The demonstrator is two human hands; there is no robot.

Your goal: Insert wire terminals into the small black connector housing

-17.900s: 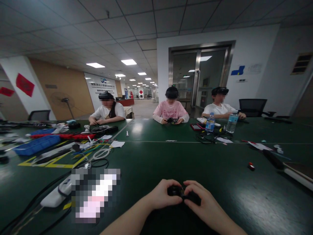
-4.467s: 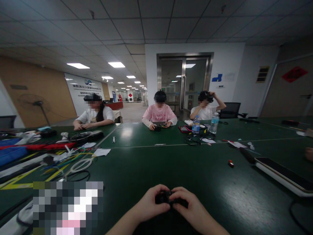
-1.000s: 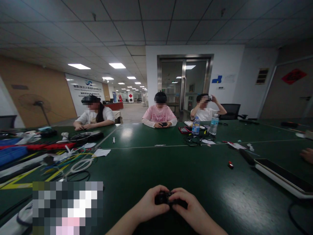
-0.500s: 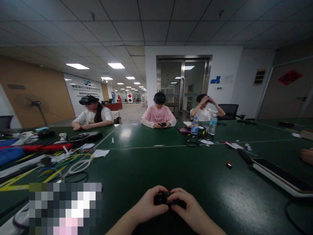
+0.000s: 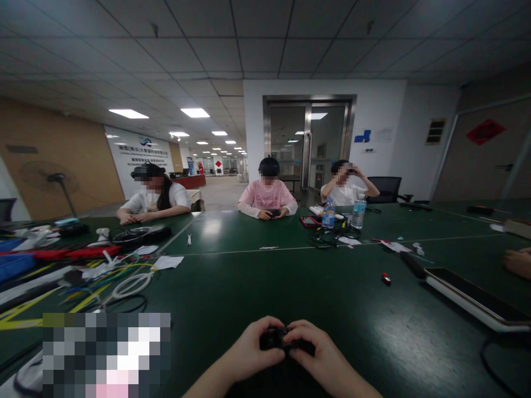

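Low in the middle of the view, both my hands are closed round a small black object, just over the green tabletop. My left hand grips its left side, with the index finger curled over the top and the thumb along the near edge. On the right side, my right hand wraps it the same way, its fingers over the top and thumb underneath. The fingertips of both hands nearly meet at the middle. Much of the object is covered, and I cannot tell exactly what it is.
The green table spreads ahead. Cables and tools clutter its left; a flat black-topped device and a small red item lie right. Bottles stand farther off. Several people sit around, and another person's hand rests at right.
The whole view has shifted slightly, so the room sits a little farther left. My hands keep the same grip on the black object, with hardly any finger movement visible.
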